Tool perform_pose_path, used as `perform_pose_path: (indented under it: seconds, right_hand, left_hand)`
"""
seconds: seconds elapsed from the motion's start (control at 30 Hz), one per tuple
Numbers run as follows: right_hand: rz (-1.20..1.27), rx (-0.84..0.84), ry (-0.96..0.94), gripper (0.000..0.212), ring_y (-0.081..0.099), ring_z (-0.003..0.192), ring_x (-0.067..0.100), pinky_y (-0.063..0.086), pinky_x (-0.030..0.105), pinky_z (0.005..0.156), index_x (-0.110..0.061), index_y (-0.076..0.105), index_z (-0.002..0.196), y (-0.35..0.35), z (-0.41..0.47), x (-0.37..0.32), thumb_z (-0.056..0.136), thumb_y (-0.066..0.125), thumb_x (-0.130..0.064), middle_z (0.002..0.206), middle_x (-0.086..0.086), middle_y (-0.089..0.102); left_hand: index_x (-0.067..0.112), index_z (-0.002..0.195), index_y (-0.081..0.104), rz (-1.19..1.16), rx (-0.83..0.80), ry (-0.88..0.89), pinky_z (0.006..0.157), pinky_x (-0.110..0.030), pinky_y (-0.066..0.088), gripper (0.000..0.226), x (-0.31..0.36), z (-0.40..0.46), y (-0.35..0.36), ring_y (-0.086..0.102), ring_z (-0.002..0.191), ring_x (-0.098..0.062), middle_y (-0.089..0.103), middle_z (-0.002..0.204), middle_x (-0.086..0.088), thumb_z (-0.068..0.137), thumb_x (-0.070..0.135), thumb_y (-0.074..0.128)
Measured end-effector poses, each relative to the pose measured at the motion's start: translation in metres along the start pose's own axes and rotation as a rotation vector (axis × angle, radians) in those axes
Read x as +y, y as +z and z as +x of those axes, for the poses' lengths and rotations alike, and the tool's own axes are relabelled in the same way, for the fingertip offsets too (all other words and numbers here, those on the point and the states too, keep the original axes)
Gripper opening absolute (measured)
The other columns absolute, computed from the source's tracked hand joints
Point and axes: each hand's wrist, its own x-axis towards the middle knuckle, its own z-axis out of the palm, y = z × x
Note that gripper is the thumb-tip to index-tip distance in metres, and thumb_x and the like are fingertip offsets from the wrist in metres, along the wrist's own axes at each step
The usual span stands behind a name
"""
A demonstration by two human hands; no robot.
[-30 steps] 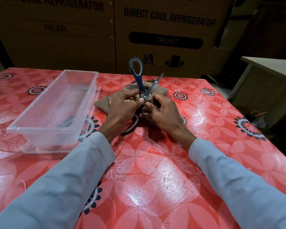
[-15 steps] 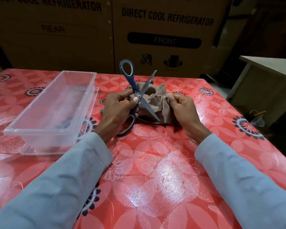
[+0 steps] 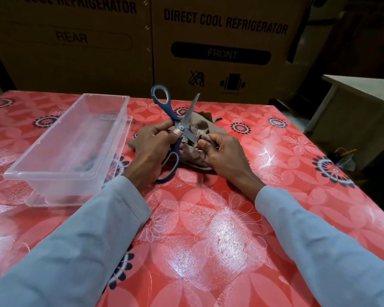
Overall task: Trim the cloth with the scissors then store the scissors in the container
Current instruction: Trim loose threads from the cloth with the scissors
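My left hand (image 3: 152, 149) grips the blue-handled scissors (image 3: 174, 127) near the pivot, blades spread wide apart; one handle loop sticks up, the other lies low by my palm. A crumpled brown cloth (image 3: 203, 129) lies on the red flowered table behind and under my hands. My right hand (image 3: 221, 151) pinches a fold of the cloth, and the lower blade's tip touches that fold by my thumb. The clear plastic container (image 3: 71, 138) stands empty to the left of my left hand.
The container rests on its clear lid (image 3: 53, 201). Large cardboard refrigerator boxes (image 3: 220, 41) stand right behind the table's far edge. A low wooden table (image 3: 361, 103) stands off to the right, past the table's right edge (image 3: 333, 165).
My right hand shifted left along the cloth toward the scissors and now pinches a fold at the lower blade. The scissors stay spread in my left hand, tilted slightly.
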Motion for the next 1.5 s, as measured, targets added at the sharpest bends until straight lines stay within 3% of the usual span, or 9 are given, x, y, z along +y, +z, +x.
perform_pose_path:
  seconds: [0.2, 0.37, 0.53, 0.63, 0.8, 1.0, 1.1, 1.3, 1.5]
  right_hand:
    - [0.314, 0.127, 0.331, 0.047, 0.05, 0.06, 0.022, 0.043, 0.043, 0.058, -0.02, 0.058, 0.055, 0.007, 0.006, 0.004, 0.099, 0.051, -0.036, 0.059, 0.006, 0.055]
    - [0.438, 0.205, 0.442, 0.061, 0.07, 0.075, 0.044, 0.056, 0.064, 0.07, -0.004, 0.072, 0.089, -0.004, 0.007, 0.012, 0.089, 0.048, -0.06, 0.091, 0.033, 0.071]
    - [0.381, 0.529, 0.461, 0.048, 0.051, 0.062, 0.016, 0.043, 0.037, 0.06, -0.019, 0.061, 0.063, -0.039, 0.016, 0.02, 0.104, 0.049, -0.042, 0.063, 0.002, 0.059]
    - [0.377, 0.598, 0.388, 0.042, 0.052, 0.065, 0.011, 0.042, 0.03, 0.063, -0.02, 0.061, 0.07, -0.052, 0.017, 0.023, 0.105, 0.049, -0.039, 0.067, -0.002, 0.059]
    - [0.451, 0.51, 0.24, 0.037, 0.06, 0.076, 0.014, 0.051, 0.035, 0.069, -0.008, 0.07, 0.096, -0.051, 0.014, 0.004, 0.105, 0.049, -0.037, 0.082, 0.005, 0.067]
    - [0.339, 0.255, 0.057, 0.022, 0.072, 0.095, 0.011, 0.059, 0.029, 0.079, -0.02, 0.069, 0.113, -0.038, 0.007, -0.01, 0.098, 0.063, -0.035, 0.103, -0.002, 0.075]
    - [0.224, 0.281, 0.054, 0.019, 0.072, 0.088, 0.019, 0.061, 0.043, 0.077, -0.015, 0.069, 0.108, -0.038, 0.01, -0.008, 0.097, 0.065, -0.03, 0.094, 0.002, 0.075]
    - [0.233, 0.418, 0.268, 0.022, 0.069, 0.084, 0.033, 0.058, 0.053, 0.076, -0.013, 0.065, 0.085, -0.041, 0.022, 0.007, 0.096, 0.06, -0.031, 0.084, 0.009, 0.071]
    - [0.456, 0.444, 0.436, 0.02, 0.061, 0.077, 0.017, 0.051, 0.029, 0.062, -0.016, 0.064, 0.083, -0.052, 0.017, 0.023, 0.101, 0.059, -0.022, 0.078, 0.001, 0.065]
  left_hand:
    - [0.003, 0.109, 0.071, 0.013, -0.014, 0.057, 0.062, -0.03, 0.057, 0.025, 0.0, -0.003, 0.002, 0.067, 0.067, -0.017, 0.071, 0.079, -0.009, 0.09, -0.005, 0.057]
    - [0.0, 0.107, 0.07, 0.052, -0.044, 0.113, 0.054, -0.023, 0.054, 0.021, 0.004, -0.01, 0.003, 0.066, 0.062, -0.012, 0.069, 0.075, -0.006, 0.092, -0.005, 0.055]
    - [0.006, 0.101, 0.072, 0.212, -0.097, 0.204, 0.05, -0.019, 0.049, 0.024, 0.011, -0.01, -0.004, 0.057, 0.053, -0.009, 0.06, 0.069, -0.009, 0.089, -0.009, 0.057]
    - [0.004, 0.102, 0.074, 0.299, -0.123, 0.228, 0.055, -0.023, 0.047, 0.023, 0.011, -0.007, -0.006, 0.053, 0.06, -0.017, 0.056, 0.069, -0.01, 0.088, -0.008, 0.06]
    - [0.017, 0.094, 0.077, 0.379, -0.194, 0.252, 0.057, -0.021, 0.047, 0.026, 0.008, -0.006, -0.005, 0.053, 0.061, -0.013, 0.06, 0.069, -0.005, 0.088, -0.004, 0.062]
    - [0.03, 0.096, 0.076, 0.382, -0.249, 0.251, 0.061, -0.034, 0.045, 0.032, 0.006, -0.008, -0.002, 0.051, 0.061, -0.021, 0.062, 0.07, -0.014, 0.088, 0.001, 0.065]
    - [0.026, 0.096, 0.077, 0.372, -0.292, 0.225, 0.059, -0.037, 0.047, 0.026, 0.007, -0.009, -0.003, 0.054, 0.061, -0.025, 0.064, 0.075, -0.025, 0.088, 0.004, 0.066]
    - [0.015, 0.103, 0.077, 0.314, -0.342, 0.208, 0.056, -0.037, 0.051, 0.023, 0.007, -0.01, -0.005, 0.055, 0.062, -0.029, 0.065, 0.078, -0.026, 0.088, 0.002, 0.066]
    - [0.025, 0.092, 0.074, 0.348, -0.231, 0.435, 0.063, -0.024, 0.056, 0.03, 0.011, -0.006, -0.006, 0.068, 0.071, -0.014, 0.073, 0.086, -0.007, 0.082, -0.003, 0.07]
